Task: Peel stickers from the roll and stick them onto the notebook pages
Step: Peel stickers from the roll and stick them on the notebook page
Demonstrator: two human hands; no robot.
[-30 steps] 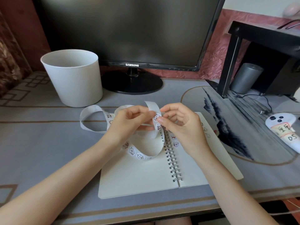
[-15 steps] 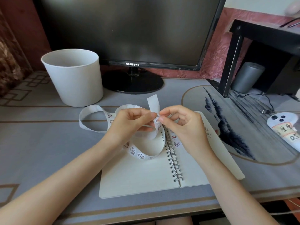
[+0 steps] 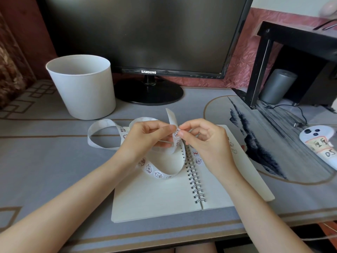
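Observation:
A spiral notebook (image 3: pixel 156 196) lies open on the desk, its right page carrying several small cartoon stickers (image 3: pixel 195 153). A long white sticker strip (image 3: pixel 102 125) loops over the left page and the desk. My left hand (image 3: pixel 145 137) pinches the strip just above the spine, with the strip's free end standing up. My right hand (image 3: pixel 204 141) pinches a sticker on the strip right beside the left fingertips.
A white bucket (image 3: pixel 82 88) stands at the back left. A black monitor (image 3: pixel 145 33) with a round base sits behind the notebook. At the right are a black shelf (image 3: pixel 259 70), a grey cylinder (image 3: pixel 277 86), a cable and a white controller (image 3: pixel 321 147).
The strip's free end has risen and straightened upward. Both hands have stayed together above the spine, fingertips closing on the sticker.

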